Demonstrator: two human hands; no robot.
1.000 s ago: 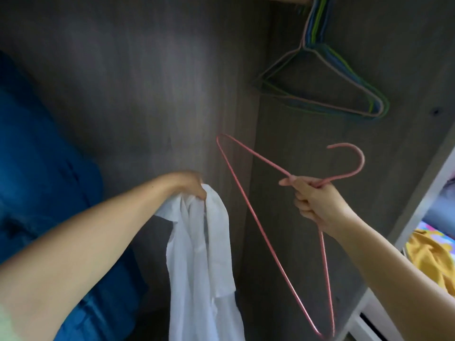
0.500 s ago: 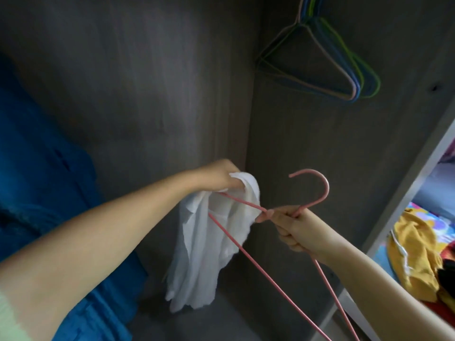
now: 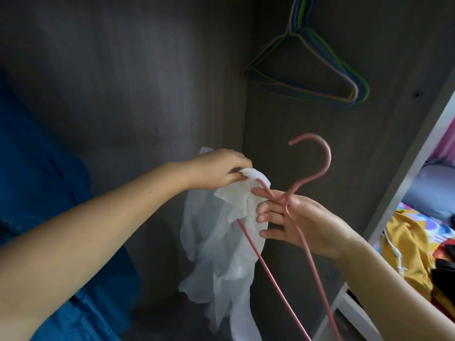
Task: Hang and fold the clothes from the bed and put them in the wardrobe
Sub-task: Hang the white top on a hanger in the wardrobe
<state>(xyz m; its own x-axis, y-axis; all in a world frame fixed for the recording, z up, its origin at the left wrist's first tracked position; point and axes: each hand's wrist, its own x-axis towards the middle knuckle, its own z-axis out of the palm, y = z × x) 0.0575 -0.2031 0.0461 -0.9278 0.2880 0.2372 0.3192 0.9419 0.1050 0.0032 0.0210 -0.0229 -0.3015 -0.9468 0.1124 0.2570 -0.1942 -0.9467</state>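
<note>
Hanger [image 3: 309,173] arm now inside shirt [image 3: 221,244].

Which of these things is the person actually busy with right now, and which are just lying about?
In use:
- thin white cloth garment, pinched by the left hand
- pink wire hanger, held at its neck by the right hand

Lying about:
- bunch of coloured wire hangers, hanging above
- blue fabric
- yellow garment
</note>
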